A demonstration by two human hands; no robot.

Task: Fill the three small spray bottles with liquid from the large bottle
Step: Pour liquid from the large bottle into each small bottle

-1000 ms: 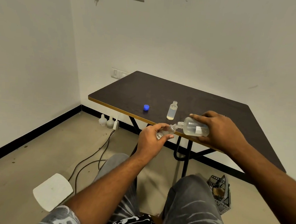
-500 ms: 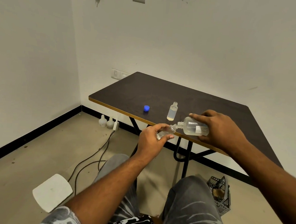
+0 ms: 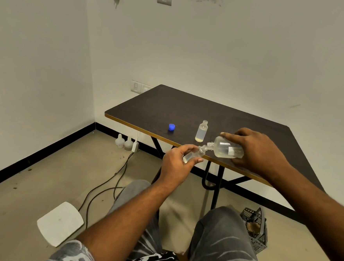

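**Large bottle tipped against a small bottle's mouth at the bench edge**

The right hand [image 3: 261, 151] grips the large bottle [image 3: 225, 149] round its base. The bottle lies almost on its side with its open neck pointing left. The left hand [image 3: 177, 161] pinches a small spray bottle [image 3: 193, 155] between thumb and fingers. It is tilted so that its mouth meets the large bottle's neck. Both bottles are held in the air over the near edge of the dark bench [image 3: 189, 109], and clear liquid lies along the large bottle's lower side.

On the bench, just behind the two necks, a second small bottle [image 3: 201, 131] stands upright and uncapped, partly filled with pale liquid. A blue cap [image 3: 171, 127] lies to its left, apart from it.

On the floor under the bench's left end, two white containers [image 3: 123, 142] stand at the skirting beside a plug adapter [image 3: 135, 147]. Dark cables [image 3: 102, 188] run from there toward the person's knees. A flat white panel [image 3: 59, 223] lies near the left knee and a black plastic crate [image 3: 255, 230] sits by the right one. Wall sockets [image 3: 138, 86] sit beside the bench's far left corner.

The left fingers cover most of the held small bottle, so its fill level is hard to judge, and I cannot tell whether liquid is passing between the necks. The right palm hides the large bottle's base, its label print is too small to read, and the crate's contents are unclear. The right forearm cuts off the bench's near right end.
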